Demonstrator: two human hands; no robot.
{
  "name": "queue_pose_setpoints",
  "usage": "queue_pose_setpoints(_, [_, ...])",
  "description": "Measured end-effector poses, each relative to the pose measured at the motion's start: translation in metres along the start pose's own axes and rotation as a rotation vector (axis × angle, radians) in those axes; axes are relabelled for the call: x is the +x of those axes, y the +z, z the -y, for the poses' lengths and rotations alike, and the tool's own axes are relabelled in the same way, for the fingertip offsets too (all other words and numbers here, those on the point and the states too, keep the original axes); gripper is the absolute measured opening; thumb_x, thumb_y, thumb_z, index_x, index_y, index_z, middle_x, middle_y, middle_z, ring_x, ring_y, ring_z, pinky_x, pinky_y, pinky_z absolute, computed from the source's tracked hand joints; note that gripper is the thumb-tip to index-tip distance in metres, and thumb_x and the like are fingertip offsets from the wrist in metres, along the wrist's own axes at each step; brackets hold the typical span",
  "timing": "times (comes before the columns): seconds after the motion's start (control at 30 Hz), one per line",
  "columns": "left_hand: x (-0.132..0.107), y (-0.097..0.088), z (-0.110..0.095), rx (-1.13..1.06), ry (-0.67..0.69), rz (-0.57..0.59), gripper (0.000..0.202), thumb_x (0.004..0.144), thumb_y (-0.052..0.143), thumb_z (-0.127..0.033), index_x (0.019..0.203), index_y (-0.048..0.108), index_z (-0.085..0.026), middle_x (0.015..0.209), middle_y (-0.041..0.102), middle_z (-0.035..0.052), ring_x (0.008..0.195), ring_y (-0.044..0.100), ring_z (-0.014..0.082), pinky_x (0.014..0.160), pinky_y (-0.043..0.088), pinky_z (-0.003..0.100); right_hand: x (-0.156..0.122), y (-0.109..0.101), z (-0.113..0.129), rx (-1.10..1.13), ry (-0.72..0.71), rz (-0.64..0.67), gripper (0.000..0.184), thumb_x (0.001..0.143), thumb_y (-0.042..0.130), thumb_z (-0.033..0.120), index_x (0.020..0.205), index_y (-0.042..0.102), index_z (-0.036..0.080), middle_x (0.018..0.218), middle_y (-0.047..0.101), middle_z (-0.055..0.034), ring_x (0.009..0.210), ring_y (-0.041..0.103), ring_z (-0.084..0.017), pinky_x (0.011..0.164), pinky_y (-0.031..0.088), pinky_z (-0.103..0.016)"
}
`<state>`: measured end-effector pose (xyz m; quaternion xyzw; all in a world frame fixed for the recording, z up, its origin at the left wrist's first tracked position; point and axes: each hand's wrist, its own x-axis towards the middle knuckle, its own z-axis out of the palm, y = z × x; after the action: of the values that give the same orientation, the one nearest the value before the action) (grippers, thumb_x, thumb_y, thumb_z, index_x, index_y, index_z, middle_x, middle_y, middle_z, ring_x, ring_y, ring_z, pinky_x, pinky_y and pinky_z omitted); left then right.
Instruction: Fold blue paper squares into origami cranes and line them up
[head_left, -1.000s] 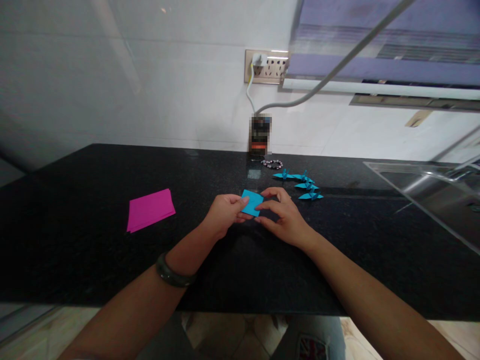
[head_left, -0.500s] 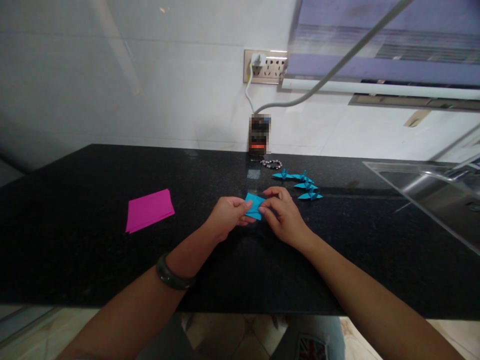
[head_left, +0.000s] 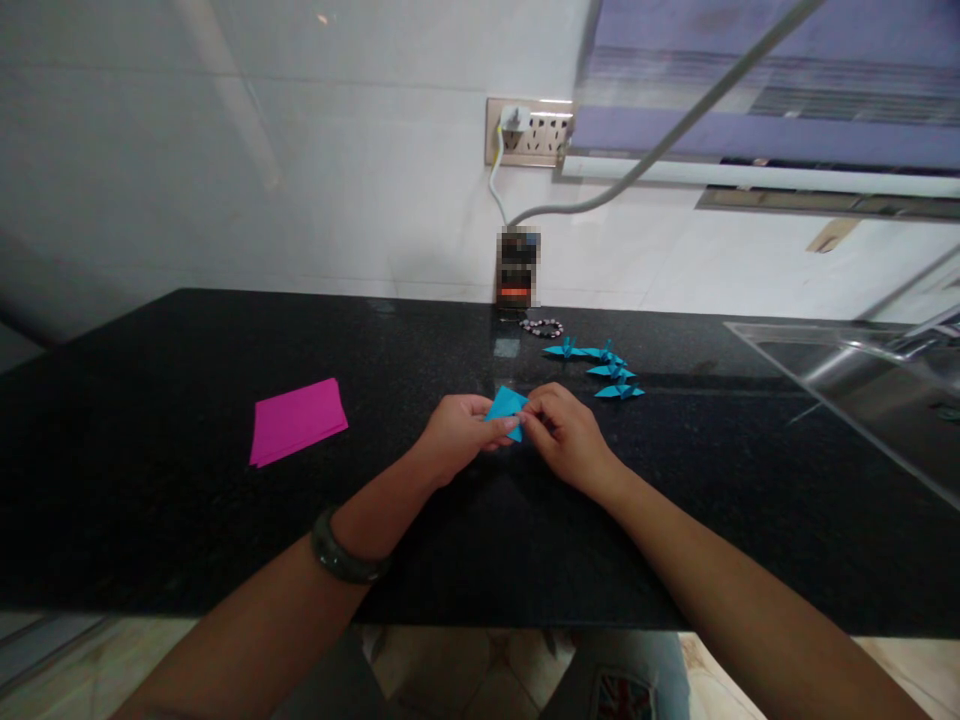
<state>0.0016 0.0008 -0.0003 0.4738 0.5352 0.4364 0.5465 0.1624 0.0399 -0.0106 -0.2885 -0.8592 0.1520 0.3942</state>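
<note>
Fingers of the left hand (head_left: 457, 435) close on a small piece of folded blue paper (head_left: 507, 402), thumb lying over its near edge and the others tucked behind. From the right, the right hand (head_left: 568, 432) pinches the paper's edge between thumb and forefinger, the tips nearly together and the remaining fingers curled in. So the paper sits between both hands, raised a little, it seems, over the middle of the black tabletop (head_left: 187, 520).

Just beyond the right hand, on the far right, I see four folded blue paper birds (head_left: 615, 372) grouped close together, with a beaded loop (head_left: 543, 328) lying to their far left. Well apart on the left is a small stack of magenta sheets (head_left: 298, 422), edges slightly uneven.

Set into the tabletop at the right is a metal sink (head_left: 889, 412); a dark fitting shows inside its basin, too dim to make out. Against the far wall stands a dark upright object (head_left: 517, 268), blurred over, so I cannot tell whether it contains anything. A bangle (head_left: 347, 550) circles the left forearm.
</note>
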Motion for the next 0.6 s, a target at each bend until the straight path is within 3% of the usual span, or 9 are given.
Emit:
queue_pose_setpoints(0.17, [0.001, -0.003, 0.001, 0.045, 0.012, -0.003, 0.018, 0.068, 0.063, -0.028, 0.076, 0.061, -0.012, 0.066, 0.066, 0.0057, 0.059, 0.061, 0.0122, 0.055, 0.045, 0.022, -0.001, -0.001, 0.001, 0.087, 0.133, -0.017, 0.007, 0.077, 0.052, 0.024, 0.08, 0.053, 0.017, 0.08, 0.053, -0.0043, 0.07, 0.05, -0.013, 0.059, 0.042, -0.025])
queue_pose_setpoints(0.3, [0.003, -0.009, 0.003, 0.226, 0.065, 0.103, 0.014, 0.068, 0.061, -0.027, 0.071, 0.062, -0.013, 0.061, 0.064, 0.0041, 0.056, 0.059, 0.0128, 0.051, 0.042, 0.021, -0.001, -0.002, -0.001, 0.303, 0.253, 0.036, 0.045, 0.072, 0.059, 0.027, 0.114, 0.043, 0.019, 0.088, 0.056, -0.0039, 0.067, 0.051, -0.011, 0.054, 0.042, -0.023])
queue_pose_setpoints(0.37, [0.003, -0.013, 0.003, 0.352, 0.145, 0.151, 0.014, 0.068, 0.06, -0.027, 0.069, 0.063, -0.014, 0.06, 0.063, 0.0033, 0.056, 0.058, 0.0132, 0.051, 0.041, 0.021, -0.001, -0.002, -0.003, 0.409, 0.281, 0.167, 0.037, 0.073, 0.058, 0.027, 0.109, 0.049, 0.018, 0.081, 0.058, -0.002, 0.064, 0.052, -0.01, 0.056, 0.042, -0.023])
queue_pose_setpoints(0.43, [0.003, -0.016, 0.002, 0.458, 0.236, 0.141, 0.014, 0.068, 0.059, -0.028, 0.071, 0.064, -0.015, 0.062, 0.063, 0.0026, 0.058, 0.056, 0.0133, 0.052, 0.04, 0.021, 0.0, -0.002, -0.004, 0.472, 0.352, 0.269, 0.02, 0.074, 0.056, 0.029, 0.09, 0.057, 0.016, 0.07, 0.057, 0.0001, 0.059, 0.051, -0.009, 0.055, 0.042, -0.023])
queue_pose_setpoints(0.5, [0.003, -0.017, 0.0, 0.505, 0.305, 0.061, 0.016, 0.068, 0.059, -0.027, 0.078, 0.065, -0.016, 0.063, 0.061, 0.0014, 0.058, 0.054, 0.0123, 0.052, 0.039, 0.02, 0.0, -0.001, -0.004, 0.519, 0.45, 0.295, 0.016, 0.073, 0.058, 0.03, 0.077, 0.057, 0.016, 0.062, 0.055, 0.0016, 0.053, 0.049, -0.009, 0.05, 0.041, -0.022])
queue_pose_setpoints(0.6, [0.002, -0.015, -0.004, 0.457, 0.367, -0.066, 0.025, 0.067, 0.059, -0.025, 0.09, 0.063, -0.016, 0.064, 0.056, -0.0006, 0.056, 0.049, 0.0099, 0.052, 0.038, 0.019, 0.0, 0.001, -0.001, 0.629, 0.564, 0.295, 0.017, 0.069, 0.062, 0.03, 0.071, 0.054, 0.016, 0.058, 0.054, 0.0028, 0.048, 0.049, -0.008, 0.047, 0.041, -0.021])
